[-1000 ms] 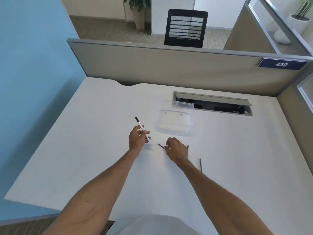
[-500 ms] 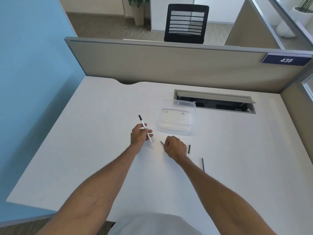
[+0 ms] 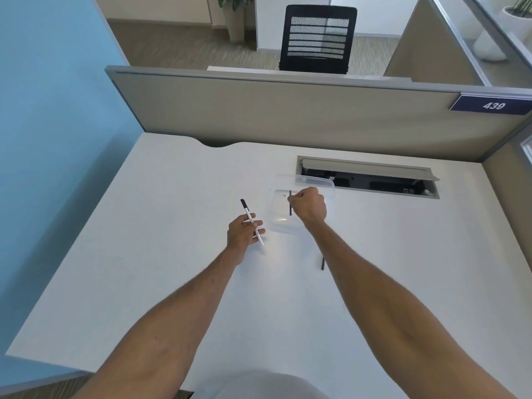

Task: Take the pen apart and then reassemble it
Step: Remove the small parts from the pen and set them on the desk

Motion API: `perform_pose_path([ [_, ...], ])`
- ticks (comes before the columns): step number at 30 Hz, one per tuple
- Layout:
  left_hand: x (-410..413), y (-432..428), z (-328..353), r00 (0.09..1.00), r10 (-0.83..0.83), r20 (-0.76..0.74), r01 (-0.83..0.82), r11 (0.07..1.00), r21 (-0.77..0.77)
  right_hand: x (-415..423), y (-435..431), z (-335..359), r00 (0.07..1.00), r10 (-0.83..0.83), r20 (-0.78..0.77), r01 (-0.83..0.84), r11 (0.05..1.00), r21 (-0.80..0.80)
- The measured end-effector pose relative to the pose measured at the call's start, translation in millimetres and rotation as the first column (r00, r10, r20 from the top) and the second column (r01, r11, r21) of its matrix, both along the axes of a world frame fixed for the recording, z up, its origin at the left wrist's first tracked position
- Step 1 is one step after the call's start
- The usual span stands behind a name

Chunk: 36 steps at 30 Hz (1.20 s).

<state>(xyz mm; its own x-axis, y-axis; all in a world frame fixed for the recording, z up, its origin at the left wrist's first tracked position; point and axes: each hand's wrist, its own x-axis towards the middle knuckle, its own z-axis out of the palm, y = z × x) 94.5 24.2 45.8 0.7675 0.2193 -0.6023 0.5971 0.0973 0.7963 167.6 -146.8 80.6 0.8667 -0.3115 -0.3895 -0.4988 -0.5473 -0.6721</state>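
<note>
left hand point(image 3: 244, 230) is clamping the pen point(image 3: 252, 222), tilted, keeping it ready | right hand point(image 3: 309, 207) is pinching a thin dark rod point(image 3: 290, 207) upright over the clear tray point(image 3: 329, 185), likely to park it | another dark piece point(image 3: 322, 263) is lying on the desk point(image 3: 172, 197)

Bare forearms; pale grey garment point(image 3: 259, 384) — sleeveless.

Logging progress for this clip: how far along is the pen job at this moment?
Disassembly looks done: the pen is in pieces. The left hand holds the white barrel; the right hand pinches a thin dark rod over the clear container. Another dark piece lies on the desk. Left: fitting every piece together again.
</note>
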Motion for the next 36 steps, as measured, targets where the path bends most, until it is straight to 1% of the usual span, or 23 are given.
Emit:
perform_pose_path([
  [4, 8.8, 2.9, -2.2, 1.000, -0.011, -0.026, 0.010, 1.000, -0.010, 20.2, 2.7, -1.0, 0.996, 0.025, -0.089, -0.026, 1.000, -0.013],
  [7, 14.5, 3.8, -2.3, 0.999, -0.027, -0.037, 0.026, 1.000, -0.012, 26.2, 7.4, -2.0, 0.994, 0.024, -0.111, -0.026, 0.999, -0.024],
  [10, 17.7, 3.3, -2.4, 0.998, -0.060, -0.033, 0.059, 0.998, -0.015, 30.0, 10.3, -0.9, 0.993, 0.020, -0.117, -0.020, 1.000, 0.001],
  [15, 18.5, 1.5, -5.1, 0.997, -0.067, -0.034, 0.066, 0.998, -0.021, 26.3, 5.3, -0.3, 0.999, -0.010, -0.053, 0.010, 1.000, 0.009],
  [20, 14.1, -0.8, -2.0, 0.998, -0.053, -0.043, 0.051, 0.998, -0.046, 15.4, -7.7, 0.6, 0.999, -0.043, 0.006, 0.043, 0.999, -0.018],
  [24, 6.0, 0.6, 0.4, 0.999, -0.023, -0.040, 0.021, 0.998, -0.062, 3.6, -15.6, 7.3, 0.995, -0.079, 0.066, 0.082, 0.996, -0.036],
  [30, -15.5, -4.2, 2.2, 0.999, 0.031, -0.013, -0.032, 0.996, -0.083, -32.1, -37.1, 22.0, 0.977, -0.138, 0.162, 0.143, 0.989, -0.020],
  [33, -28.5, -10.5, 3.0, 0.998, 0.064, -0.009, -0.065, 0.994, -0.093, -55.4, -55.2, 20.6, 0.976, -0.146, 0.159, 0.150, 0.989, -0.014],
  [36, -43.2, -19.0, 3.3, 0.996, 0.090, -0.021, -0.092, 0.988, -0.122, -82.8, -77.5, 8.1, 0.981, -0.164, 0.105, 0.166, 0.986, -0.014],
])
